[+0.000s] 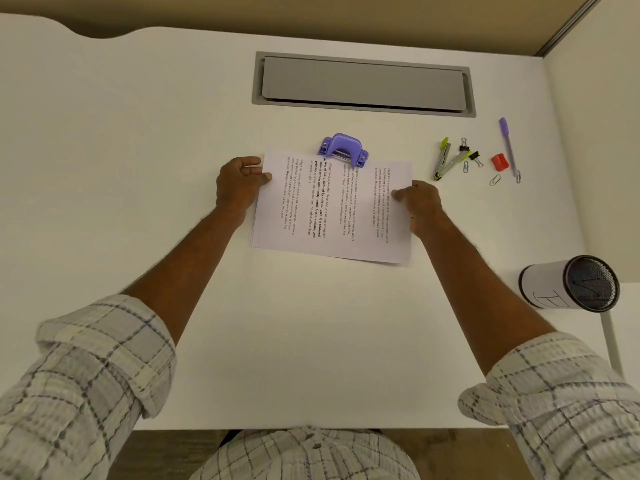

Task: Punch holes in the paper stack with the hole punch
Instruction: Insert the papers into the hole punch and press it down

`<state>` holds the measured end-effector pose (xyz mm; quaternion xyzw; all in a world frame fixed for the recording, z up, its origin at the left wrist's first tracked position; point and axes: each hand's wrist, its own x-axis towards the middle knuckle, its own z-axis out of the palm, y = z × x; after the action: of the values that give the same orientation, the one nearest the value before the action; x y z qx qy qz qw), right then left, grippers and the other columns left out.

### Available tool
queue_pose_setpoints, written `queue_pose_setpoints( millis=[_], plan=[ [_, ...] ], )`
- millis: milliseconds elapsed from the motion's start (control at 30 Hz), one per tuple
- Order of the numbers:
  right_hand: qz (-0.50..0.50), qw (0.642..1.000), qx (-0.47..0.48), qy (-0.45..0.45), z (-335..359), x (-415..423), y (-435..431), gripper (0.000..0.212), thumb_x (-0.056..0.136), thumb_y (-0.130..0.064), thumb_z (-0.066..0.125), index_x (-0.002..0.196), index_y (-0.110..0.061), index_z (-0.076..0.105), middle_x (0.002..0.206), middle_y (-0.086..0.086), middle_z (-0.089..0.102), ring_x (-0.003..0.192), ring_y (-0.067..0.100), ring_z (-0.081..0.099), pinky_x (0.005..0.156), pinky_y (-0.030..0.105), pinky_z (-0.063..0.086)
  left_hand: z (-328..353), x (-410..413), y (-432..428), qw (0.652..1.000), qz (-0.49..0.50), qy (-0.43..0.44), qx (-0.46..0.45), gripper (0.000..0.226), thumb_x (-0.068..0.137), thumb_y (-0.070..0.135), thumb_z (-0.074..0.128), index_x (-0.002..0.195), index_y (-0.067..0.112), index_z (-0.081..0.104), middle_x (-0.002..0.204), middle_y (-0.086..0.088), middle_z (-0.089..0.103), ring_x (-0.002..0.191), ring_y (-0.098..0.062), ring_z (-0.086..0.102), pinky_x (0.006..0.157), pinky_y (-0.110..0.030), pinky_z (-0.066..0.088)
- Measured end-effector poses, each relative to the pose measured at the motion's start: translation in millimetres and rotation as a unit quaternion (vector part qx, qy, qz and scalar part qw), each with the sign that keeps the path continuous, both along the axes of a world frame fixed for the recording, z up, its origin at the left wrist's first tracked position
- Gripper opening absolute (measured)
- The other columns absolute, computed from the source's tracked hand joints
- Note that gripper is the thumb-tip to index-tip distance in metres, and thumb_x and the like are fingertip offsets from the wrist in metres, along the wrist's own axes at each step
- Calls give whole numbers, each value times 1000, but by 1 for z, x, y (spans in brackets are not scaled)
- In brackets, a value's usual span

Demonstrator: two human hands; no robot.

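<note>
Rolled checked sleeves (86, 368) nearest me, both forearms stretched across the white desk (138, 133). The left hand (239, 188) pinches the paper stack (332, 216) at its left edge, thumb on top, and the right hand (420, 206) pinches the right edge likewise. I'd say the grip on both sides keeps the sheets square. Beyond, the stack's far edge sits in the mouth of the purple hole punch (343, 150), apparently centred there for the press. No hand is on the lever yet.
</note>
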<state>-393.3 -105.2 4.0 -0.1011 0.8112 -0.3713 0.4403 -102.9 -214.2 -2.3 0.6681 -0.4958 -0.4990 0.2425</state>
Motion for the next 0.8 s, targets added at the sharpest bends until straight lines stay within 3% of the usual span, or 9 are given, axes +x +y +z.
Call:
queue_pose_setpoints(
  millis=[100, 267, 400, 567, 700, 800],
  plan=[
    [-6, 1000, -11, -4, -1, 1, 0, 27, 91, 0, 61, 118, -3, 65, 115, 17, 70, 91, 33, 67, 86, 44, 57, 3, -2, 0, 999, -22, -20, -27, 46, 89, 15, 77, 133, 12, 65, 126, -9, 70, 113, -22, 66, 103, -31, 52],
    [-9, 1000, -23, -13, 2, -1, 0, 32, 90, 1, 59, 122, -2, 64, 118, 18, 70, 101, 37, 69, 92, 49, 57, 5, -5, -2, 999, -38, -4, -9, 50, 91, 13, 76, 138, 12, 59, 131, -11, 65, 120, -28, 64, 106, -42, 54],
    [-5, 999, -31, -13, 3, 0, 1, 37, 88, 0, 59, 125, -4, 60, 120, 17, 69, 106, 37, 69, 94, 51, 57, 1, -3, -2, 999, -49, -7, -23, 52, 91, 9, 75, 139, 10, 56, 138, -10, 61, 126, -25, 60, 108, -36, 51],
    [11, 999, -18, 36, 1, 3, 1, 47, 88, -7, 63, 130, -20, 48, 126, 6, 63, 104, 25, 66, 80, 37, 57, -1, -4, -5, 998, -49, -26, -43, 49, 92, 9, 74, 138, 12, 59, 137, -6, 64, 125, -22, 61, 110, -37, 50],
    [66, 988, 0, 142, -3, 4, 0, 57, 89, -16, 68, 139, -23, 41, 136, 7, 55, 112, 24, 61, 91, 39, 55, 1, -7, -6, 996, -61, -37, -52, 48, 93, 10, 73, 139, 14, 59, 137, -7, 66, 120, -23, 64, 107, -37, 53],
    [162, 935, -12, 317, -1, 10, -2, 64, 90, -15, 66, 147, -20, 39, 149, 5, 44, 134, 24, 48, 105, 43, 48, 1, -6, -6, 995, -70, -40, -55, 49, 95, 12, 72, 141, 15, 57, 139, -7, 65, 120, -25, 65, 107, -39, 53]
  ],
)
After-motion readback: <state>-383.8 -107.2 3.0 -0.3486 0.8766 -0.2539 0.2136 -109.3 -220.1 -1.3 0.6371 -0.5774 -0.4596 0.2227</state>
